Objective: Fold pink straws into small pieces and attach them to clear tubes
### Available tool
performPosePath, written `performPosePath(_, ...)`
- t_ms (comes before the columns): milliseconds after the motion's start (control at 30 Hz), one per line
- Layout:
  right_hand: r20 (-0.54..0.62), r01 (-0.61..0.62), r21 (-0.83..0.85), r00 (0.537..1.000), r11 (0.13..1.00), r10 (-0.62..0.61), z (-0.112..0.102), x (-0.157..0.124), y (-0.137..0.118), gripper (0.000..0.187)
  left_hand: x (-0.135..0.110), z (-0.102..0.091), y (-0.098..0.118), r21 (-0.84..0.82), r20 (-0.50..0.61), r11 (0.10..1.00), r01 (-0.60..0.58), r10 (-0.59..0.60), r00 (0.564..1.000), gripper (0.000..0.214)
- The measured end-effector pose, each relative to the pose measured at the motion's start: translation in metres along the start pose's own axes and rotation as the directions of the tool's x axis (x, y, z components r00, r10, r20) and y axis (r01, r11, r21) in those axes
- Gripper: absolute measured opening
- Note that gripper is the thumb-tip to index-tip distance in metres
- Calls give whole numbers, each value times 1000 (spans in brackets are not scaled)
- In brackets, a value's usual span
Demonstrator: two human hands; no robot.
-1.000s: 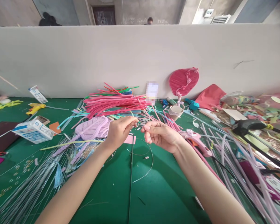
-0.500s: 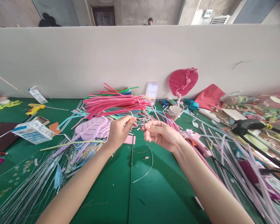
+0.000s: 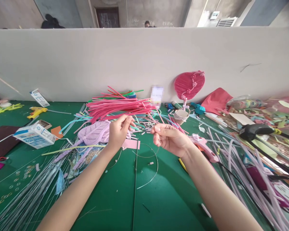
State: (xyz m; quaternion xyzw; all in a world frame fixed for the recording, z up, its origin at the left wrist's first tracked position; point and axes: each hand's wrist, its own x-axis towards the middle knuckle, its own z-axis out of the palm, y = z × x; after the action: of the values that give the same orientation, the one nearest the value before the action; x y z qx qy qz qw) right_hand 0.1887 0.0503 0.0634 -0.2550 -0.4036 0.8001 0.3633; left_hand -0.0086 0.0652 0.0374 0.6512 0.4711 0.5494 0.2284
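Green desk (image 3: 163,199) filled the lower frame, cluttered. Pink stick pile (image 3: 115,107) lay just up-left of centre, sticks running left-right. The left hand (image 3: 119,130) was pinched shut at the pile's lower edge; on what, couldn't tell. The right hand (image 3: 170,139), centre-right, looked pinched on a thin wire (image 3: 157,165). That wire curved down-left from it, lying below and between both hands, nearer the right.

A green table mat (image 3: 159,199) carries hot-pink pipe cleaners (image 3: 115,107), a lilac leaf (image 3: 96,132), a yellow glue gun (image 3: 37,111), a blue-and-white carton (image 3: 35,135) and a pink fan (image 3: 189,84).
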Motion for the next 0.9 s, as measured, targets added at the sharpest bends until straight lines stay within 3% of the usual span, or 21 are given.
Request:
performPosePath(100, -17, 10, 35, 1000, 999, -9, -1, -2, -3, 18, 3, -4, 2, 64, -20, 989, -130, 132, 991, 25)
performPosePath(267, 18, 1, 57, 1000, 998, -2, -1, -2, -3, 18, 2, -6, 9, 205, 18, 906, -371, 375, 927, 14)
performPosePath(667, 123, 16, -27, 992, 1000, -12, -8, 0, 1, 18, 0, -5, 10, 393, 17, 759, -519, 558, 829, 8)
performPosePath(767, 39, 19, -137, 999, 990, -14, -4, -1, 0, 28, 1, -8, 12, 464, 43, 690, -556, 609, 792, 7)
performPosePath(900, -139, 139, -285, 973, 948, -185, 5, -1, -1, 26, 2, -12, 17, 540, 117, 589, -601, 654, 747, 8)
